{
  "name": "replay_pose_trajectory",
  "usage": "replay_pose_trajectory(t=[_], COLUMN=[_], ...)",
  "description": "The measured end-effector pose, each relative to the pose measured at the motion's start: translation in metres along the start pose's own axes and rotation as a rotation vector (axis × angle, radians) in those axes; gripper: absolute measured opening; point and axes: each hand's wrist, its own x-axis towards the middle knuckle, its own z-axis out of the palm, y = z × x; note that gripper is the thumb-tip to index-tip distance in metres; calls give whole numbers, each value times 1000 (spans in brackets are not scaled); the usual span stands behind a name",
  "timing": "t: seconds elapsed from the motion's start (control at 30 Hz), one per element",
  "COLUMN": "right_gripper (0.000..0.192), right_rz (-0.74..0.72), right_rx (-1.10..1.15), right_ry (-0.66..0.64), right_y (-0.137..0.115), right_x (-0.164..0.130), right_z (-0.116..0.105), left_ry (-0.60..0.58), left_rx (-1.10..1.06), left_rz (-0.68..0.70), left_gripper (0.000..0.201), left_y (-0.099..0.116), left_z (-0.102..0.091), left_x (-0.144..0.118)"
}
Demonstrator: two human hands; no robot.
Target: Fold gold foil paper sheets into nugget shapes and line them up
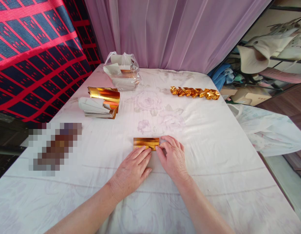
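A sheet of gold foil paper, folded into a narrow strip, lies flat on the floral white cloth in front of me. My left hand rests palm down, its fingers stretched out and their tips on the strip's near edge. At the right end, my right hand has its thumb and bent index finger closed on the near corner of the paper. Further back on the right is a row of folded gold foil pieces. To the left stands a stack of gold foil sheets, curled over and showing white backs.
A clear plastic bag with more paper sits at the back. A purple curtain hangs behind the table. Red and navy cloth is on the left, beyond a pixelated patch. Shelves with hats and a white bag are on the right.
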Motion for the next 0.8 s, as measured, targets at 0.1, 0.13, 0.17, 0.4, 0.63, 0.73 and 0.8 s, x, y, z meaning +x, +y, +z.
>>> replay_pose_trajectory(t=[0.1, 0.13, 0.17, 0.4, 0.63, 0.73, 0.8], right_gripper=[27, 26, 26, 24, 23, 23, 23], right_rz=[-10, -10, -10, -3, 5, 5, 8], right_rx=[0, -1, -2, -2, -10, -12, -12], right_ry=[15, 17, 18, 13, 10, 6, 4], right_y=[1, 1, 1, 1, 0, 0, 0], right_x=[0, 0, 0, -1, -1, 0, 0], right_z=[1, 1, 1, 2, 2, 2, 1], left_ry=[-8, -10, -12, -17, -27, -20, -13], left_rx=[1, -4, -11, -46, -55, -49, -48], left_rz=[-10, -14, -18, -35, -36, -36, -38], left_gripper=[44, 44, 44, 44, 44, 44, 44], left_y=[0, 0, 0, 0, 0, 0, 0], left_z=[0, 0, 0, 0, -1, -1, 0], left_x=[0, 0, 0, 1, 1, 1, 1])
